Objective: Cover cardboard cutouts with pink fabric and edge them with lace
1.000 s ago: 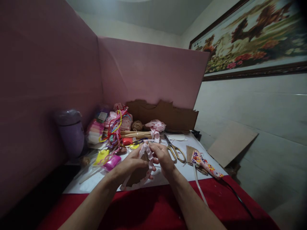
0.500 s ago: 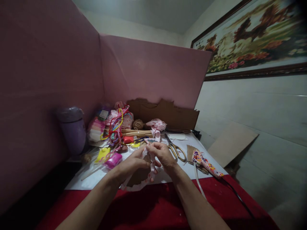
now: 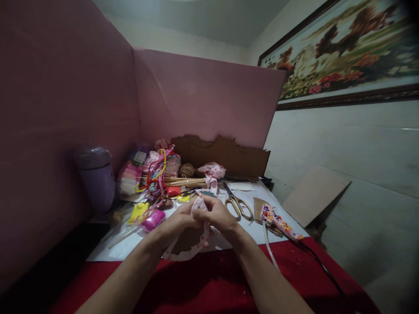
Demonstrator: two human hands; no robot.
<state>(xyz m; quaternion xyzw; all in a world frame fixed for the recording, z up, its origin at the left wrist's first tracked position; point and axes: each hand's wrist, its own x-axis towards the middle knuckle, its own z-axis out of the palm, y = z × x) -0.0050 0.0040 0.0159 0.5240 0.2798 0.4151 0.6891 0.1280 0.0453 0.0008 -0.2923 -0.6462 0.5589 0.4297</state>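
Observation:
Both hands hold a brown cardboard piece (image 3: 186,242) with pale pink spotted cloth folded over its rim, just above the near part of the white sheet. My left hand (image 3: 181,220) grips its left side, fingers mostly hidden behind it. On the upper right edge, my right hand (image 3: 218,213) pinches the cloth with thumb and fingers. Gold-handled scissors (image 3: 238,206) lie just right of that hand. Farther right, a flower-patterned glue gun (image 3: 279,222) with a clear glue stick rests on a cardboard scrap (image 3: 260,205).
A magenta packet (image 3: 153,219) and a yellow packet (image 3: 139,213) lie at left, near coloured pipe cleaners (image 3: 159,174). Behind are wooden sticks (image 3: 183,182), a twine ball (image 3: 187,170) and crumpled pink cloth (image 3: 212,171). A lilac cup (image 3: 98,185) stands far left.
My right hand has shifted slightly left and closed over the cloth at the upper edge, nearer to my left hand. The view has moved a little.

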